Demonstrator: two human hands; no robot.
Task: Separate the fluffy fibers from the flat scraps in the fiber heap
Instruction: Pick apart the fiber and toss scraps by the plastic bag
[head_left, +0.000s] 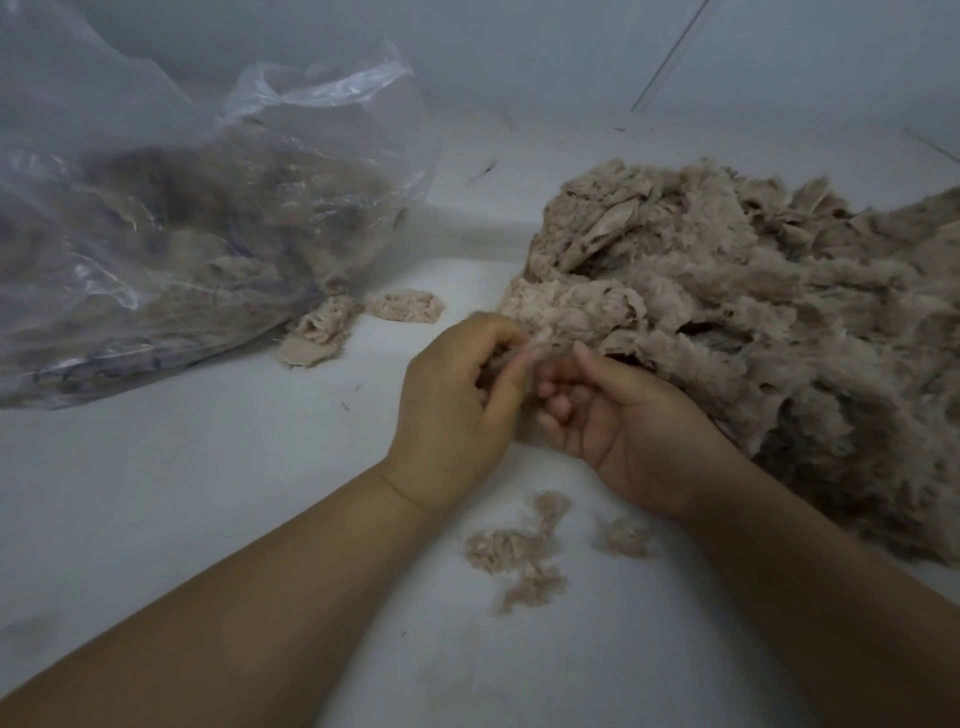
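Observation:
A big heap of beige-brown fiber (737, 322) covers the right of the white surface, fluffy tufts mixed with flat scraps (613, 223). At the heap's near left edge my left hand (457, 405) has its fingers curled round a small fluffy tuft (511, 356), which blurs between the fingertips. My right hand (623, 431) lies palm up beside it, fingers loosely curled toward the same tuft; whether it grips the fiber I cannot tell. Small loose tufts (519, 551) lie on the surface just below both hands.
A large clear plastic bag (171, 244) holding more fiber lies at the left. Two flat scraps (322, 332) (405, 305) rest beside its mouth. The white surface (208, 493) meets a pale wall at the back.

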